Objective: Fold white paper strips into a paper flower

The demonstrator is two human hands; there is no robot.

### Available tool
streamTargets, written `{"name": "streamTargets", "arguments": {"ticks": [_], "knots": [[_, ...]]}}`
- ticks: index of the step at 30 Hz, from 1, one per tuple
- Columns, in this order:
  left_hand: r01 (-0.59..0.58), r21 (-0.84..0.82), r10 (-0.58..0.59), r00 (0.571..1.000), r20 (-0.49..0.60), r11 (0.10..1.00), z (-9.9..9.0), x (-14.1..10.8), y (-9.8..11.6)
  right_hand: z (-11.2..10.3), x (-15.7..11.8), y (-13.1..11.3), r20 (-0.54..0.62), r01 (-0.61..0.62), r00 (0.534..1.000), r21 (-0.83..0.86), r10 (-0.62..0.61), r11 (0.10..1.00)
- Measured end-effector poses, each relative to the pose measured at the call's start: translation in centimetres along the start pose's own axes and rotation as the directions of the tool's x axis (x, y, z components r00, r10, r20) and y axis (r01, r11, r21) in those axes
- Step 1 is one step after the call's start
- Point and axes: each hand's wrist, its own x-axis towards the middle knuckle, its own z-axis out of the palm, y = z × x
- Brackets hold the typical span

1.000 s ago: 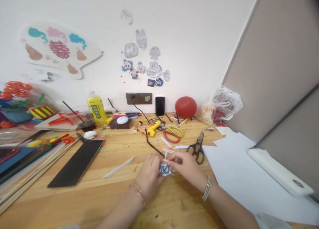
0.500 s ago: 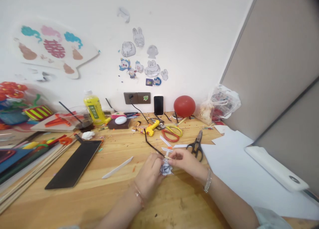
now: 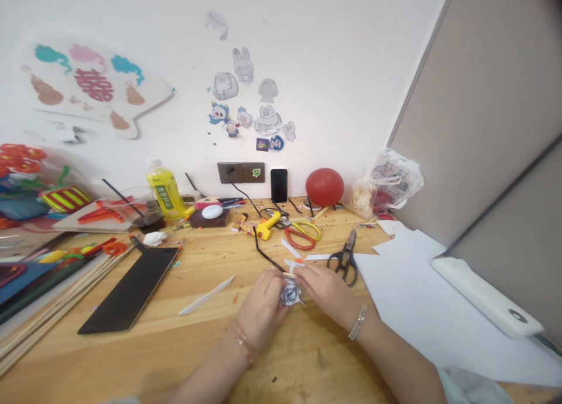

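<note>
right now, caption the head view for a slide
Left hand and right hand at crumpled paper, black scissors nearby.

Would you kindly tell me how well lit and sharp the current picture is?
Head view: soft, fairly even light on the wall, faint shadow on the table; head view: paper bundle at the left hand slightly blurred; head view: stretching toward the edges, dark top-right corner.

Bright, diffuse, fairly even light; source out of shot. White wall point(image 3: 338, 76) near washed out, grey drawings point(image 3: 267, 122) on it low contrast. Soft, faint shadow on the bench point(image 3: 211, 357), lower left. Dark blot in top right corner. Wide-angle stretch toward the edges. Soft detail overall: folds of the patterned paper point(image 3: 290, 293) smeary, small print on the bottle point(image 3: 165, 190) unreadable.
</note>
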Motion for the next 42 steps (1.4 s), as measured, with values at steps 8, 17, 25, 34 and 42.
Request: {"name": "streamTargets", "arguments": {"ticks": [8, 17, 25, 34, 42], "knots": [[0.059, 0.001, -0.059, 0.998, 0.014, 0.998, 0.2, -0.1, 0.4, -0.6, 0.1, -0.8, 0.054, -0.247, 0.969, 0.335, 0.243, 0.910], [0.083, 0.033, -0.083, 0.997, 0.004, 0.996, 0.6, -0.2, 0.1, -0.2, 0.3, -0.5, 0.098, -0.145, 0.987, 0.232, 0.125, 0.962], [0.067, 0.111, -0.058, 0.995, -0.082, 0.992, 0.5, -0.4, -0.1, -0.5, 0.2, -1.0, 0.000, -0.191, 0.981, 0.139, 0.193, 0.972], [0.454, -0.831, -0.542, 0.808, 0.232, 0.322, -2.3, 1.0, -2.1, -1.2, 0.3, -1.2, 0.000, -0.146, 0.988, 0.298, 0.153, 0.943], [0.755, -0.652, -0.368, 0.588, 0.720, -0.067, -2.1, 0.8, -2.0, -0.3, 0.1, -2.0, 0.087, -0.197, 0.980, 0.515, 0.178, 0.834]]}}
